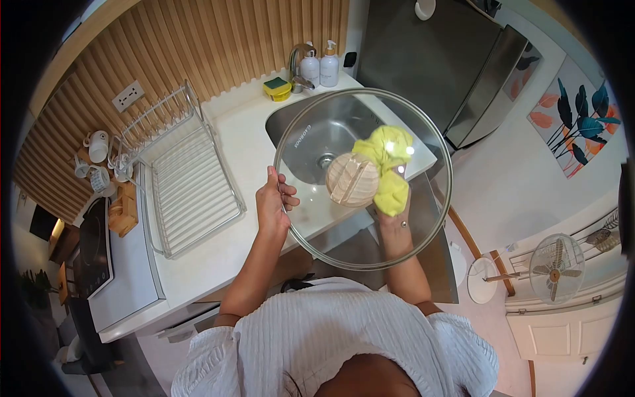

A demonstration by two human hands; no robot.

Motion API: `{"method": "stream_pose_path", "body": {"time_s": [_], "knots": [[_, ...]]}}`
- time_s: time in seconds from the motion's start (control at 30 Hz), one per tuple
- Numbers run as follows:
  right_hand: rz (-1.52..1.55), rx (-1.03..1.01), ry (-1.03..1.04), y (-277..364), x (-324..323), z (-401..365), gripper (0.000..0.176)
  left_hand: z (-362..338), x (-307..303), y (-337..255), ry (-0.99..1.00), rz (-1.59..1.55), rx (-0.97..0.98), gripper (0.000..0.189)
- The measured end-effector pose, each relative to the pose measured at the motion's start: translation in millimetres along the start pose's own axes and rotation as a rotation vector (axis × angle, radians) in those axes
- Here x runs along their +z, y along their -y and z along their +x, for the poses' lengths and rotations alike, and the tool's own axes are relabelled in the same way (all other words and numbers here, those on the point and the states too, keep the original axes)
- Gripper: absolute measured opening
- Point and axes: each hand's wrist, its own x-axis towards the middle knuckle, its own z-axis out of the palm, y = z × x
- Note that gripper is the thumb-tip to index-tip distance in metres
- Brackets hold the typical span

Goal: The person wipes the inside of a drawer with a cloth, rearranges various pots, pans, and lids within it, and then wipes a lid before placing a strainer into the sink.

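Note:
A large round glass lid (311, 231) with a steel rim and a wooden knob (352, 180) is held up over the sink and the counter's front edge. My left hand (273, 200) is closed on the lid's left rim, thumb up. Through the glass I see my right hand (394, 223) behind the lid with a bunched yellow cloth (391, 195), which appears to lie against the glass. The cloth covers most of the right fingers. Beneath the lid is the steel sink (297, 162) with its drain.
A metal dish rack (195, 192) stands left on the white counter (238, 129). Behind the sink are a faucet (294, 66), two soap bottles (329, 66) and a sponge on a yellow holder (277, 88). Mugs (98, 147), a cooktop (94, 245), fridge (423, 59) and fan (555, 271) surround.

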Motion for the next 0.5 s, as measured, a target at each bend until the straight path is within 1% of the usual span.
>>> {"method": "stream_pose_path", "body": {"time_s": [0.03, 0.07, 0.1, 0.17, 0.2, 0.3, 0.37, 0.4, 0.43, 0.5], "knots": [[-0.187, -0.059, 0.001, -4.1, -12.5, -5.8, 0.043, 1.3, -0.8, -0.1, -0.005, 0.006, -0.012, 0.041], [-0.309, -0.098, -0.037, 0.4, -3.6, -17.8, 0.046, 3.3, -0.8, -1.2, -0.010, 0.013, -0.024, 0.041], [-0.310, -0.098, -0.032, -1.2, -10.8, -27.8, 0.046, 4.4, -0.7, -4.1, -0.010, 0.010, -0.021, 0.041], [-0.187, -0.100, 0.062, -3.0, -35.3, -45.3, 0.044, 4.6, -2.0, -9.3, -0.002, 0.015, -0.015, 0.040], [-0.188, -0.098, 0.060, -1.3, -41.2, -50.8, 0.044, 7.3, -3.2, -8.8, -0.002, 0.014, -0.018, 0.040], [-0.023, -0.023, 0.108, 5.3, -54.9, -64.8, 0.042, 15.4, -3.1, -12.6, 0.002, -0.043, -0.017, 0.040], [0.085, 0.021, 0.136, 12.8, -67.4, -70.0, 0.040, 15.1, -1.0, -21.3, -0.025, -0.072, 0.054, 0.037], [-0.054, 0.076, -0.029, 15.8, -79.1, -69.2, 0.038, 14.4, -0.3, -27.6, -0.031, -0.056, 0.092, 0.038], [-0.056, 0.074, -0.034, 17.6, -90.1, -69.7, 0.038, 15.3, 0.0, -30.7, -0.029, -0.055, 0.088, 0.038], [-0.174, 0.078, -0.217, 18.7, -87.1, -68.0, 0.035, 18.5, -0.5, -35.2, -0.015, -0.018, 0.209, 0.038]]}}
